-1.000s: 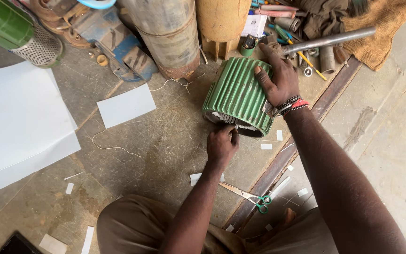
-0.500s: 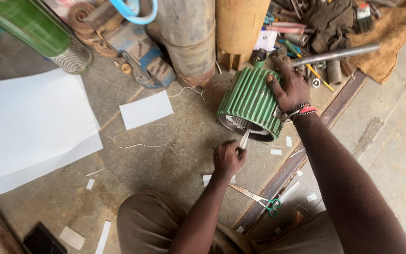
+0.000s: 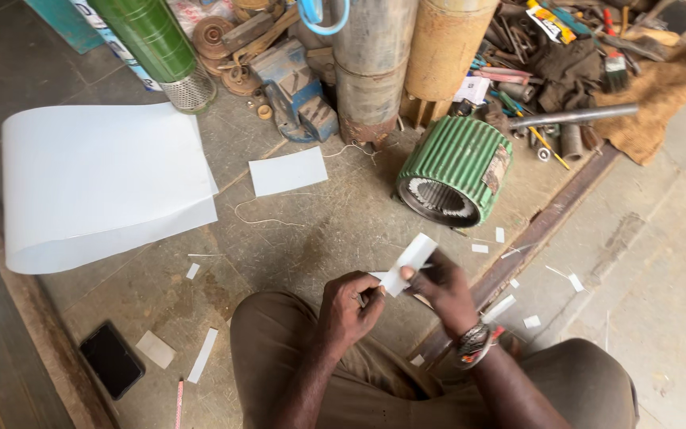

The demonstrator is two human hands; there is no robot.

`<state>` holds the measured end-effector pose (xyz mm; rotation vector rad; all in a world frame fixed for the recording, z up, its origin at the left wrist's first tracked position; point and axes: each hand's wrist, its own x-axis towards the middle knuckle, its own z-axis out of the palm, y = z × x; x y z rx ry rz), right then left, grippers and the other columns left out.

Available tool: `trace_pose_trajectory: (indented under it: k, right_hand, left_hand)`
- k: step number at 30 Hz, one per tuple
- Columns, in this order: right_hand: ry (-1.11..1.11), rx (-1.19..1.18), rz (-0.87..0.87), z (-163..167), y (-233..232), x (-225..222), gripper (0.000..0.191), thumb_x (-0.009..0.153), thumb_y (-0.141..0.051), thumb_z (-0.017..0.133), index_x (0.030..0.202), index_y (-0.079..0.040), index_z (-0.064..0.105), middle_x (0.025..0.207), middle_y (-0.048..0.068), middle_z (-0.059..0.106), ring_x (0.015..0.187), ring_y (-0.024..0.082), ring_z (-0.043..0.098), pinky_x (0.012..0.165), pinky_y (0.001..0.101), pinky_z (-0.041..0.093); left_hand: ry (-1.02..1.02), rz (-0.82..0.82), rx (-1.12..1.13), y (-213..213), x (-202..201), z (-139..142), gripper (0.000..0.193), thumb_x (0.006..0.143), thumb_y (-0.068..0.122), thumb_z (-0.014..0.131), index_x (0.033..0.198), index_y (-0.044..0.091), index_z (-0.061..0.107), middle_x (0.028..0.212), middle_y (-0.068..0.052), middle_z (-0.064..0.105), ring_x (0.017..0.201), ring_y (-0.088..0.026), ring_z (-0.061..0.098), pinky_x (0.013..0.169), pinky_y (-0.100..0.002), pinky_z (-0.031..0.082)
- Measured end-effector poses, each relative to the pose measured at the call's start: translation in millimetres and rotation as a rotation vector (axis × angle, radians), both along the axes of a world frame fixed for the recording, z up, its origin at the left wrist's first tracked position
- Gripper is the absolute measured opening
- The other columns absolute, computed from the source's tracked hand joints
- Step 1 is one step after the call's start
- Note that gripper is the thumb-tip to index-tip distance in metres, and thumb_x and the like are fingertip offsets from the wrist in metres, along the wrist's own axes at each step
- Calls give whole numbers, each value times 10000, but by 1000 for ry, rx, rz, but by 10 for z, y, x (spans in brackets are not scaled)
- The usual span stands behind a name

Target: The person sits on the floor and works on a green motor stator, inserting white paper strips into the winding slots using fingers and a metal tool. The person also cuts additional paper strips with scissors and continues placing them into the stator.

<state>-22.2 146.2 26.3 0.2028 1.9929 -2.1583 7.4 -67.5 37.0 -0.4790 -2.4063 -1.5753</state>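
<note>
Both hands have come away from the green ribbed motor housing (image 3: 456, 168), which half a second ago the right hand gripped on top while the left worked at its open end. Now the left hand (image 3: 348, 306) and the right hand (image 3: 444, 288) meet low in view, above the person's knees, and pinch a small white paper strip (image 3: 408, 264) between them: left fingers closed on its lower end, right thumb and fingers closed on its middle. The strip tilts up toward one o'clock. At twelve o'clock from the hands, well apart, the housing lies on its side on the concrete floor (image 3: 323, 230). Toward ten o'clock curls a large white sheet (image 3: 101, 183); a dark phone (image 3: 111, 359) lies at eight.
</note>
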Motion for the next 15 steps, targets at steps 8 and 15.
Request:
trace_pose_trajectory:
  k: [8, 15]
  right_hand:
    - [60, -217, -142, 151, -250, 530, 111, 877, -92, 799, 899, 7, 755, 802, 78, 771, 643, 118, 664, 548, 272, 523]
    - [-263, -647, -183, 361, -218, 879, 160, 943, -202, 686, 904, -47, 704, 717, 54, 692, 554, 141, 607, 470, 270, 456]
  left_hand:
    - [-266, -52, 345, 271, 252, -125, 207, 986, 229, 705, 974, 24, 734, 783, -87, 761, 663, -123, 732, 569, -283, 620]
    - [-420, -438, 626, 145, 509, -258, 282, 1002, 262, 698, 833, 39, 666, 813, -100, 764, 618, -102, 671, 526, -270, 576]
